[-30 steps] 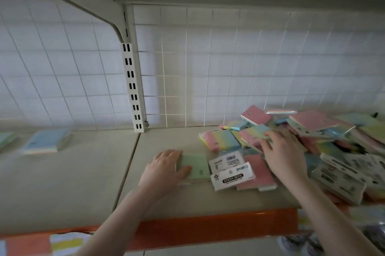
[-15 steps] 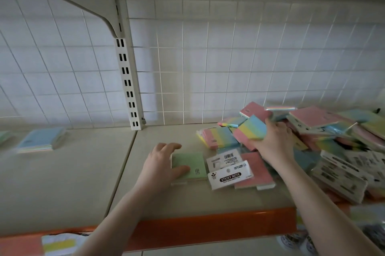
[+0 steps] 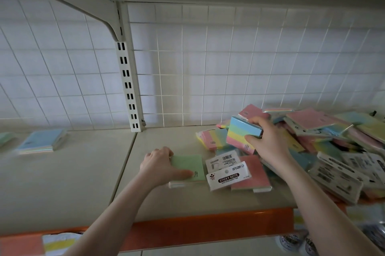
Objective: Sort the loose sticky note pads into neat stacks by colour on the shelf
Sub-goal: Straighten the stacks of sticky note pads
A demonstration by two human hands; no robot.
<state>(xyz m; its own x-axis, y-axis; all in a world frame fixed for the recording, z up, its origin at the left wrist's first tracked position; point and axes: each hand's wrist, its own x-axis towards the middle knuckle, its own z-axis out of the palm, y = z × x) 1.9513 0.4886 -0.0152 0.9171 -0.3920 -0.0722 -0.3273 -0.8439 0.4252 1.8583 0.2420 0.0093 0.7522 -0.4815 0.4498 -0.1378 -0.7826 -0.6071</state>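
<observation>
While the right hand is gripping a striped rainbow pad by its edge, fingers over the far side and thumb under the near corner, it is holding that pad tilted and lifted clear of the heap of loose pads that is spreading across the right part of the shelf. The left hand is clasping the left edge of a green pad, its thumb lying across the pad's top face and its fingers curling over the far corner; that pad is lying flat on the shelf near the front edge. Just to the right of the green pad, a white pack labelled STICKY NOTE is leaning over a pink pad, and another white-labelled pack with a barcode is lying just behind it. Farther left, past the slotted white upright, a pale blue pad is sitting on the neighbouring shelf panel, well apart from both hands. An orange strip is running along the shelf's front edge, and a white wire grid is backing the shelf.
</observation>
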